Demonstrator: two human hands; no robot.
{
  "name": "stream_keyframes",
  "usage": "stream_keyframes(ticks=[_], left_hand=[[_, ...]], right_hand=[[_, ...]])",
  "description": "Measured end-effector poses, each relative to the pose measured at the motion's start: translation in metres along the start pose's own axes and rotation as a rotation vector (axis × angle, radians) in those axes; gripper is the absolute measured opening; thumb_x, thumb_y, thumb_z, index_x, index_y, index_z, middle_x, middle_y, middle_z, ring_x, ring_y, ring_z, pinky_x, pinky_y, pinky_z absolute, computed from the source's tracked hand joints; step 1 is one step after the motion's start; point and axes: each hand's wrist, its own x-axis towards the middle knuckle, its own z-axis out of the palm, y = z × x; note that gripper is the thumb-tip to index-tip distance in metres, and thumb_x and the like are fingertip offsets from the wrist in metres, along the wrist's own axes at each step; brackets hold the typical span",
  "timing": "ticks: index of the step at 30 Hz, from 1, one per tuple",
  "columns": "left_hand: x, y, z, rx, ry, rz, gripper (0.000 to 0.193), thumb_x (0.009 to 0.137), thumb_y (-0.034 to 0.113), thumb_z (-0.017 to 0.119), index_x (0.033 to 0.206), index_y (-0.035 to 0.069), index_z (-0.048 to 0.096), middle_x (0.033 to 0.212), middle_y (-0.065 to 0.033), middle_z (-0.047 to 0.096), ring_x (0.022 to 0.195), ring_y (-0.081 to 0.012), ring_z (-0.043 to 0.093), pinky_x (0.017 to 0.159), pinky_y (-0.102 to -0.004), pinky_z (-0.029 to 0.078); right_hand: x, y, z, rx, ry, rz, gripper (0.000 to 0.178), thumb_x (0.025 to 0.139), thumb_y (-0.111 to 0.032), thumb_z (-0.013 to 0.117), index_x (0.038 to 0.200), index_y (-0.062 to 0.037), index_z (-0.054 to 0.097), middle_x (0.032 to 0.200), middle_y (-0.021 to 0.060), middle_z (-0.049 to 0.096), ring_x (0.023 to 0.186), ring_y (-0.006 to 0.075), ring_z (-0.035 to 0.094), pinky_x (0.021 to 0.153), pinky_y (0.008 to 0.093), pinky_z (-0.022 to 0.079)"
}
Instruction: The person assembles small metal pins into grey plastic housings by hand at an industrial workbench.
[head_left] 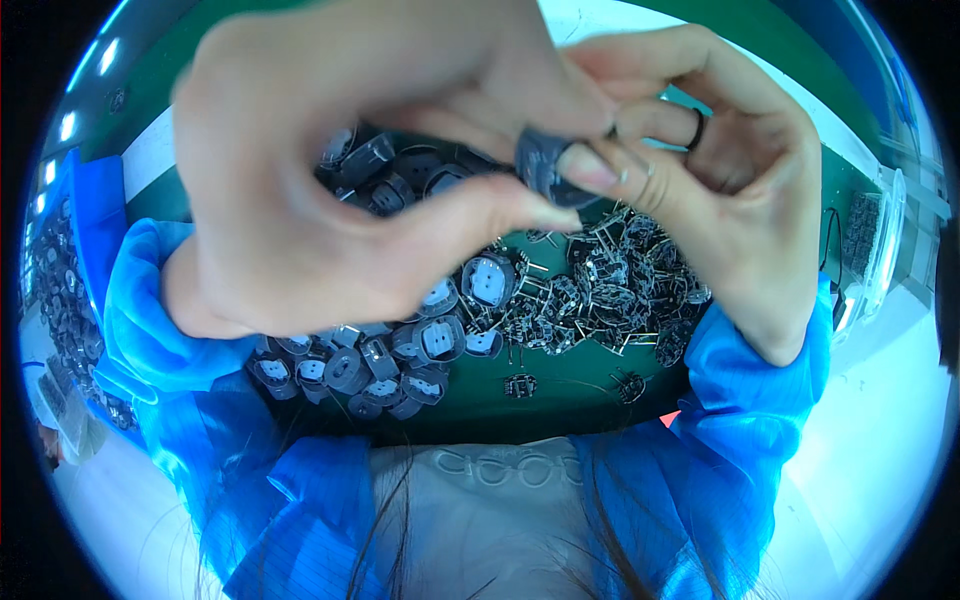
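Observation:
Close in front of me, a small dark grey plastic housing [540, 160] is held above the work surface. My left hand [265, 190] pinches it from the left, thumb below and fingers above, slightly blurred. From the other side my right hand [755, 200] is closed on it too, its thumb pressed against the face. Fingers hide part of the piece, so whether another part sits inside cannot be told. Beneath my left hand lies a heap of similar grey housings [380, 385] with paler insides. Under my right hand spreads a pile of small black parts with metal pins [620, 270].
A green work surface [570, 395] carries both piles, with two loose pin parts near its front edge. At the left, a blue bin [88, 190] stands beside many more grey pieces. A clear plastic container [885, 250] holding dark parts is at the far right.

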Motion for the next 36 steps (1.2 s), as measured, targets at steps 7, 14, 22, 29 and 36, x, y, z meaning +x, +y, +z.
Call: stream_keyframes(ticks=[7, 14, 22, 29, 36], left_hand=[[-0.001, -0.009, -0.002, -0.155, 0.047, -0.113, 0.038, 0.073, -0.001, 0.080, 0.104, -0.003, 0.058, 0.107, -0.0238, 0.067, 0.094, -0.0257, 0.068, 0.077, -0.0313, 0.056], [0.011, -0.004, -0.018, 0.164, -0.082, 0.060, 0.041, 0.065, 0.014, 0.087, 0.098, 0.001, 0.066, 0.110, -0.0170, 0.063, 0.093, -0.0217, 0.063, 0.077, -0.0315, 0.049], [0.014, -0.005, -0.016, 0.134, -0.102, 0.072, 0.043, 0.062, 0.014, 0.088, 0.096, 0.001, 0.066, 0.106, -0.0164, 0.063, 0.092, -0.0238, 0.063, 0.082, -0.0354, 0.050], [0.016, 0.000, -0.016, 0.175, -0.135, 0.040, 0.041, 0.062, 0.016, 0.088, 0.093, 0.001, 0.065, 0.102, -0.0163, 0.063, 0.091, -0.0230, 0.062, 0.080, -0.0341, 0.049], [0.016, -0.015, -0.017, 0.155, -0.145, 0.068, 0.049, 0.066, 0.013, 0.086, 0.108, 0.004, 0.063, 0.112, -0.0155, 0.060, 0.089, -0.0213, 0.060, 0.070, -0.0268, 0.046]], right_hand=[[0.004, -0.001, -0.010, 0.095, -0.100, 0.186, 0.033, 0.089, -0.012, 0.068, 0.115, 0.0056, 0.058, 0.103, 0.0102, 0.066, 0.094, 0.0152, 0.065, 0.083, 0.0273, 0.054], [0.005, -0.001, -0.013, 0.339, -0.247, 0.163, 0.027, 0.092, -0.017, 0.064, 0.109, 0.0031, 0.060, 0.095, 0.0068, 0.065, 0.090, 0.0129, 0.063, 0.083, 0.0263, 0.052], [0.000, 0.003, -0.008, 0.368, -0.210, 0.165, 0.017, 0.091, -0.017, 0.066, 0.098, -0.0027, 0.061, 0.085, 0.0004, 0.058, 0.080, 0.0068, 0.055, 0.073, 0.0205, 0.044], [0.001, 0.005, -0.007, 0.408, -0.182, 0.161, 0.017, 0.089, -0.016, 0.066, 0.099, -0.0019, 0.061, 0.086, 0.0006, 0.059, 0.079, 0.0066, 0.055, 0.073, 0.0203, 0.043], [0.002, -0.002, -0.012, 0.316, -0.250, 0.217, 0.028, 0.090, -0.015, 0.065, 0.112, 0.0011, 0.059, 0.097, 0.0042, 0.062, 0.090, 0.0118, 0.061, 0.075, 0.0236, 0.046]])
